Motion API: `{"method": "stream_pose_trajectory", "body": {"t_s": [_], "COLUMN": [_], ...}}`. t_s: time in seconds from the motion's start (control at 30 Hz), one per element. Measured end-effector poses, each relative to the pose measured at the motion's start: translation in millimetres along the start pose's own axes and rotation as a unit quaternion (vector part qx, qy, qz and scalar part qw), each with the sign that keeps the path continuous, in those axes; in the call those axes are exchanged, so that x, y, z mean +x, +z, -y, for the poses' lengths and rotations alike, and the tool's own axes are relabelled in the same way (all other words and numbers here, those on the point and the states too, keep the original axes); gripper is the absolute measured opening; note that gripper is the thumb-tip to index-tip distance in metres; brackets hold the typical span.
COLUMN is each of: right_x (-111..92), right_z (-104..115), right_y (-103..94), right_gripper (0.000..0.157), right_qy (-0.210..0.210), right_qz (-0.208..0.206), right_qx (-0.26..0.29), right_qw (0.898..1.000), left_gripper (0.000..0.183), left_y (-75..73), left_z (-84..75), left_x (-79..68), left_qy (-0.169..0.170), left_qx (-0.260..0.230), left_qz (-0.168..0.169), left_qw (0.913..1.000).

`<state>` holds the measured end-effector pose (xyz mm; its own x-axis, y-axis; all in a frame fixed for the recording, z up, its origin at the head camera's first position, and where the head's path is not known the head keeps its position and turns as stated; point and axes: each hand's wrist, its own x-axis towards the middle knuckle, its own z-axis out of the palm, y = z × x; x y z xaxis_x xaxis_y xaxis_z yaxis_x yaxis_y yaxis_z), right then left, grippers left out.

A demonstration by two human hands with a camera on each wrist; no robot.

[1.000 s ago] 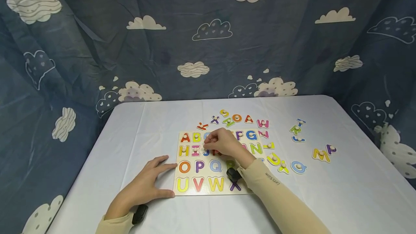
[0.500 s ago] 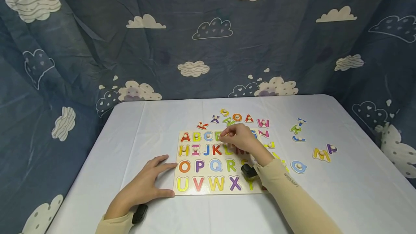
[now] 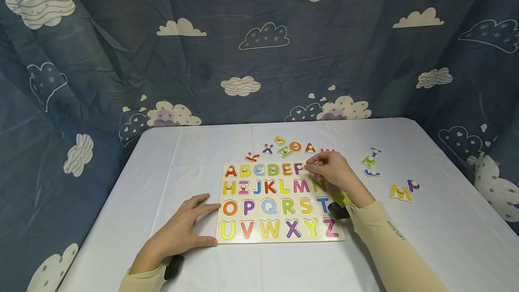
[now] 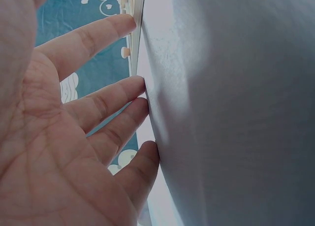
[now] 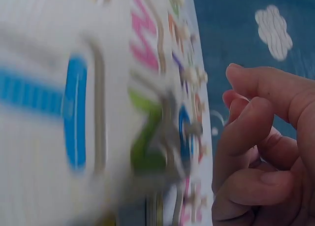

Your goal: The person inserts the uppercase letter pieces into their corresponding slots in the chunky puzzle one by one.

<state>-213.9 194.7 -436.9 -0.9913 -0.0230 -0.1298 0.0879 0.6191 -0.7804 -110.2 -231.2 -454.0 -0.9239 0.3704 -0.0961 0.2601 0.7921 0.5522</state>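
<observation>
- Our two hands are well apart: the left hand (image 3: 178, 226) has its fingers spread, with the index fingertip and thumb touching the left edge of the alphabet board (image 3: 258, 213).
- Right hand (image 3: 336, 172) is over the board's upper right corner, fingers loosely bent and free, tips just off the knobs as far as we can tell from the right wrist view.
- Board lies flat in the middle of our table (image 3: 190, 161), which has a white cloth on it.
- Knobbed letters sit along the top row: red A (image 3: 230, 171), yellow B (image 3: 245, 171), blue C (image 3: 259, 170), green D (image 3: 273, 169), E (image 3: 286, 169) and purple F (image 3: 298, 168). H (image 3: 229, 188) and I (image 3: 243, 187) below have knobs too.
- Right wrist view gives us a blue knobbed piece (image 5: 184, 137), too edge-on to read.
- Loose letters behind the board: red K (image 3: 252, 157), purple X (image 3: 267, 149), orange O (image 3: 295, 147), red A piece (image 3: 310, 148), plus a pink one (image 3: 326, 150) our right hand partly hides.
- Off to the right we've got green R (image 3: 368, 161), blue J (image 3: 372, 173), and yellow M (image 3: 400, 193) just beside purple P (image 3: 413, 186).
- Both our sleeves are beige; backdrop (image 3: 259, 109) is dark blue with clouds.
</observation>
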Motion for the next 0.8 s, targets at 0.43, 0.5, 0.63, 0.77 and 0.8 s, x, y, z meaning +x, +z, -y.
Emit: {"method": "stream_pose_trajectory", "body": {"t_s": [0.43,0.5,0.63,0.77,0.8], "right_x": [-12.9,-15.1,-20.1,-25.6,-26.8], "right_z": [-43.9,-49.7,-61.1,-69.9,-72.3], "right_y": [-44.5,-48.7,-56.9,-64.5,-66.3], "right_gripper": [0.040,0.040,0.043,0.045,0.044], "right_qy": [0.057,0.063,0.075,0.089,0.092], "right_qz": [-0.036,-0.041,-0.055,-0.070,-0.073], "right_qx": [-0.028,-0.033,-0.036,-0.039,-0.040], "right_qw": [0.997,0.997,0.995,0.993,0.992], "left_gripper": [0.087,0.087,0.087,0.086,0.086], "left_y": [-0.7,-0.7,-0.4,-0.2,-0.2], "left_z": [-0.6,-0.5,-0.2,0.1,0.1], "left_x": [-0.3,-0.4,-0.5,-0.6,-0.5], "left_qy": [0.002,0.003,0.004,0.005,0.005], "left_qx": [0.001,0.001,0.000,0.001,0.001], "left_qz": [0.001,0.001,0.001,0.001,0.001], "left_qw": [1.0000,1.0000,1.0000,1.0000,1.0000]}}
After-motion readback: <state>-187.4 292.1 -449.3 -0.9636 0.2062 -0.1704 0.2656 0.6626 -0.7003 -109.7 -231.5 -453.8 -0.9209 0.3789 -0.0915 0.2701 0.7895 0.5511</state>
